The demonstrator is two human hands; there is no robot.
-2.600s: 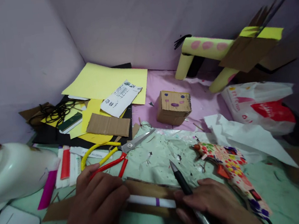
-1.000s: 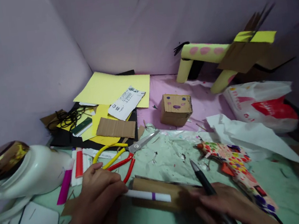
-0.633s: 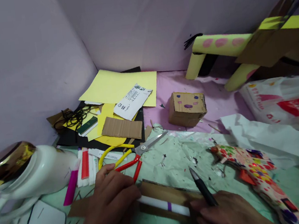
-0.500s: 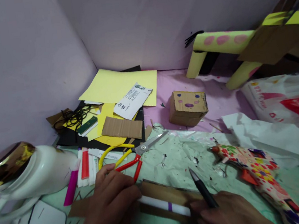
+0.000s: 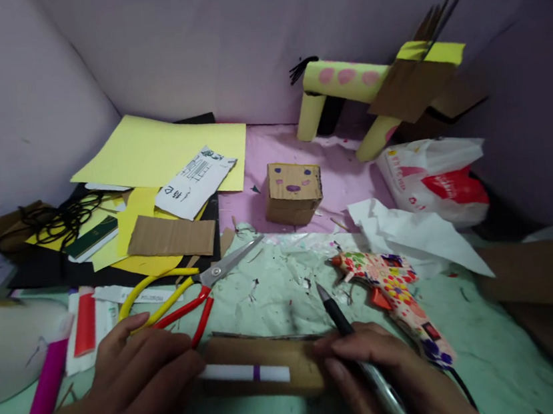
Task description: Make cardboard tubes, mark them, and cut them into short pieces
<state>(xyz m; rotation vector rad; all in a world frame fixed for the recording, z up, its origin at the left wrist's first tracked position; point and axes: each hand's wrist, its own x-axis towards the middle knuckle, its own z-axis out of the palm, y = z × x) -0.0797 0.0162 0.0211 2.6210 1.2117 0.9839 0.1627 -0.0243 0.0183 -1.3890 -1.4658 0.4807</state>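
Observation:
A brown cardboard strip (image 5: 269,355) lies in front of me, with a white marker with a purple band (image 5: 271,373) along it. My left hand (image 5: 136,378) is closed over the strip's left end and the marker's left end, its fingertips mostly hidden underneath. A pen (image 5: 342,323) with a black grip and silver barrel is held in my right hand (image 5: 377,369), its tip pointing up and away. The right fingers are at the strip's right end. Beyond my left hand are red-and-yellow-handled scissors (image 5: 216,271), blades apart.
A flowered glue gun (image 5: 392,290) lies to the right, beside crumpled white paper (image 5: 411,234). Behind stand a cardboard box with a drawn face (image 5: 295,194), a yellow paper animal (image 5: 346,81) and a plastic bag (image 5: 435,184). Paper sheets (image 5: 163,150) and cardboard fill the back left.
The view has turned right, so the things sit further left in it and brown cardboard shows at the right. More of the pen's barrel shows. Both hands keep their holds.

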